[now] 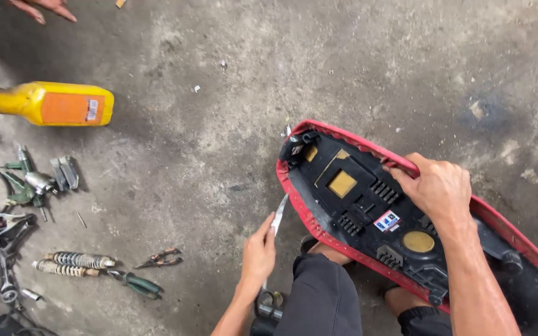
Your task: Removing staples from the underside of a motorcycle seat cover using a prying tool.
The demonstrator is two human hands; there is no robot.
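Down by the knees, the left hand [258, 255] pinches a slim metal blade [279, 214] against the red seat's [319, 227] edge. Beyond, the right hand [438, 186] clamps the upturned seat's far rim. Farther off lies a yellow bottle [54, 104].

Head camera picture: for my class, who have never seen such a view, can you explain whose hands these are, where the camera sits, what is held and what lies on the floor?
The camera sits on a person's head, looking down at their own hands and knees. The right hand grips the red edge of an upturned motorcycle seat, black underside showing. The left hand holds a thin metal blade against the seat's rim. On the concrete floor lie a yellow bottle, two coil springs, pliers and other tools. Another person's hand shows top left.
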